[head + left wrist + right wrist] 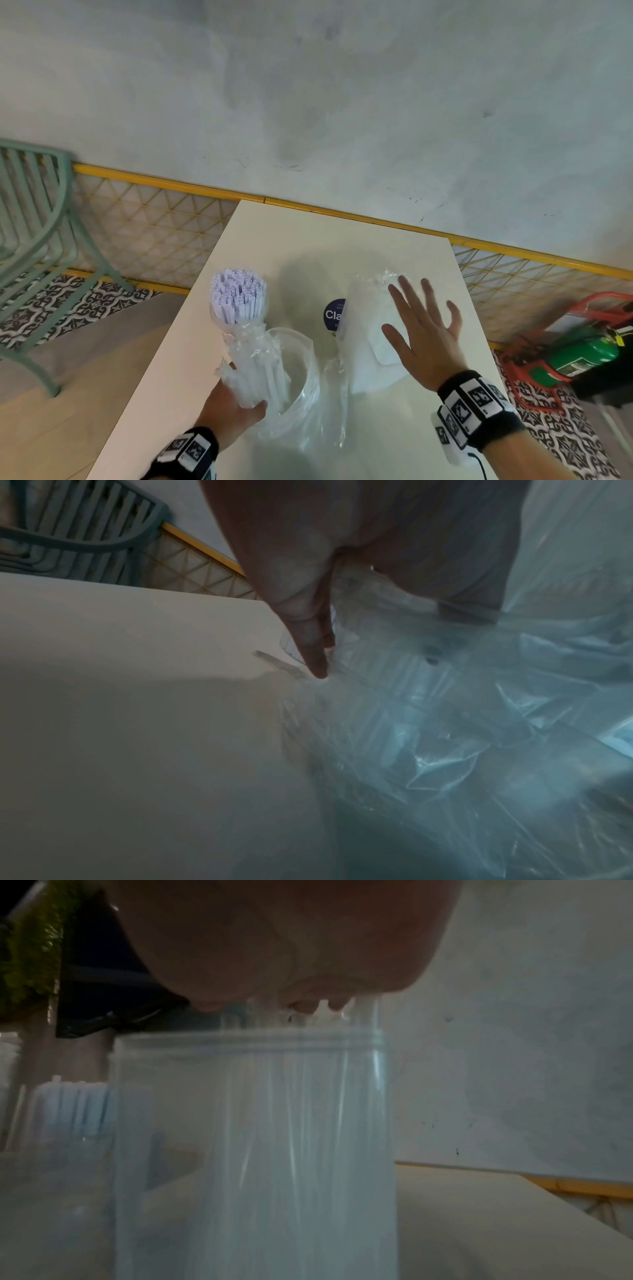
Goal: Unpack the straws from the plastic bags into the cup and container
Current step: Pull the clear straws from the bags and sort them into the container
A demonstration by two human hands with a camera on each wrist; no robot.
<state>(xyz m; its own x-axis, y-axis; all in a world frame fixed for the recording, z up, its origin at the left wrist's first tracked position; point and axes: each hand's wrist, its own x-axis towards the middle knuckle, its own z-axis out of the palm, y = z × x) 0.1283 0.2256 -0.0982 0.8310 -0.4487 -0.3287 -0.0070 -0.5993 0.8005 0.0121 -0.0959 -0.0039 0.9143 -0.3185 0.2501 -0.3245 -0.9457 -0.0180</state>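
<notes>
A bundle of white wrapped straws (238, 298) stands tilted, its lower half still inside a crumpled clear plastic bag (253, 366). My left hand (236, 409) grips that bagged lower part beside a clear cup (298, 363). In the left wrist view my fingers (313, 653) curl against the plastic bag (445, 723). My right hand (424, 329) is flat with fingers spread over a tall translucent container (359, 346). In the right wrist view my palm (274, 947) lies on the straw tips (325, 1012) sticking out of the container (253, 1150).
The white table (308, 240) is narrow, with a wall and yellow mesh fence (154, 222) behind it. A dark blue round label (333, 315) shows beside the container. Loose clear plastic (329, 411) lies at the table's front. A green chair (37, 240) stands left; a green extinguisher (582, 353) lies right.
</notes>
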